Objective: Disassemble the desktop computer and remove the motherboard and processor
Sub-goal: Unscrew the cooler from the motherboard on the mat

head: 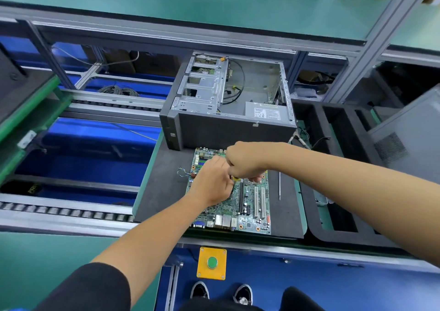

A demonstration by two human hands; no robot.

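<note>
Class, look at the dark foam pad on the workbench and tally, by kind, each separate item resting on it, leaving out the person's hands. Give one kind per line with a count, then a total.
Open computer case: 1
Motherboard: 1
Slim metal tool, probably a screwdriver: 1
Total: 3

I see the motherboard (247, 206) flat on the black mat (164, 186), the open case (228, 110) behind it; left hand (210, 183) and right hand (247, 161) both curled over the board's middle.
</note>
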